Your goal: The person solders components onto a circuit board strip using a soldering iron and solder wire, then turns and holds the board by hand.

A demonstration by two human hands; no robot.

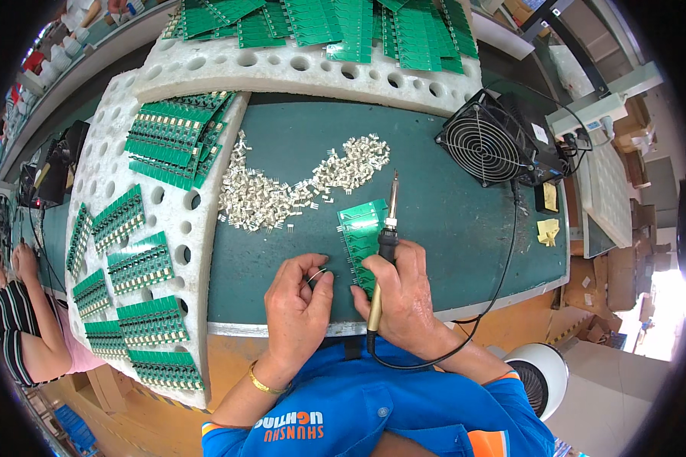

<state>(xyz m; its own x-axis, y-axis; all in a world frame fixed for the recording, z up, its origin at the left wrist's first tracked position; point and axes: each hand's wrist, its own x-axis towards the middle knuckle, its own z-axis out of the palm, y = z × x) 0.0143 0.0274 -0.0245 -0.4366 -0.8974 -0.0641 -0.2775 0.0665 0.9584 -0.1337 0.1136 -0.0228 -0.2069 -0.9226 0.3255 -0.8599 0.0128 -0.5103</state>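
My right hand is wrapped round a soldering iron, whose metal tip points away from me toward the far side of the table. Under the iron lies a green circuit board, with small pins along its left edge. The thumb and fingers of that hand are close against the board's near end. To the left, my left hand is closed in a pinch on a thin silvery solder wire. The wire's end sticks out toward the board, apart from it. Beyond both hands spreads a pile of small white connectors.
A holed white foam sheet on the left carries several populated boards. Another foam sheet at the back bears stacked green boards. A black fan stands right, near a yellow sponge. Another person's arm shows far left.
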